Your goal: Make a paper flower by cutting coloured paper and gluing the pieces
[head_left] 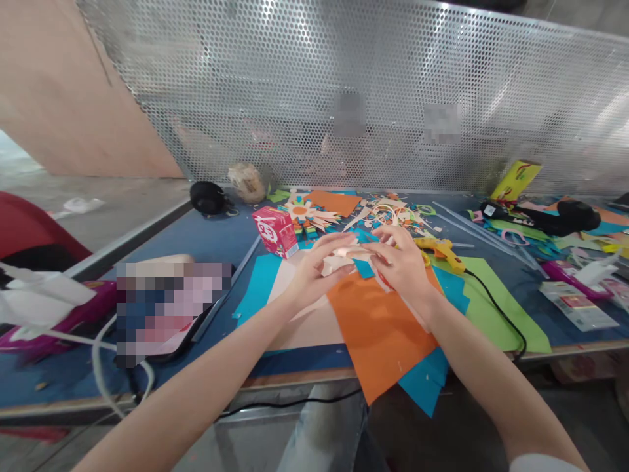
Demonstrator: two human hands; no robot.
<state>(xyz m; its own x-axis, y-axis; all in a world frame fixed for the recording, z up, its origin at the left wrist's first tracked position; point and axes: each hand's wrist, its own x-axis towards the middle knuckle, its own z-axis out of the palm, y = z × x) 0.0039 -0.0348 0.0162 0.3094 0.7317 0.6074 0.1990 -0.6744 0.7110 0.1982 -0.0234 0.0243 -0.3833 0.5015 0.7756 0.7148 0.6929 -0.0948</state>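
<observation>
Both hands are together above the table's middle. My left hand [314, 267] curls its fingers round the left side of a pale paper piece [350, 252]. From the right, my right hand [403, 263] has its fingers closed on the same piece, where blue paper bits [363, 268] stick out. The fingers partly cover the piece, so its full shape is hidden. Beneath the hands lie an orange sheet [383, 334], a pale pink sheet [309, 331] and blue sheets [426, 387]. A yellow glue gun [442, 252] rests just right of my right hand.
A pink box [275, 231] stands left of the hands, near a layered paper flower [302, 211]. Paper scraps [393, 213] spread behind. A phone-like device [171, 314] lies left; a green sheet [501, 314] and glue-gun cord lie right. A perforated metal panel [314, 85] closes the back.
</observation>
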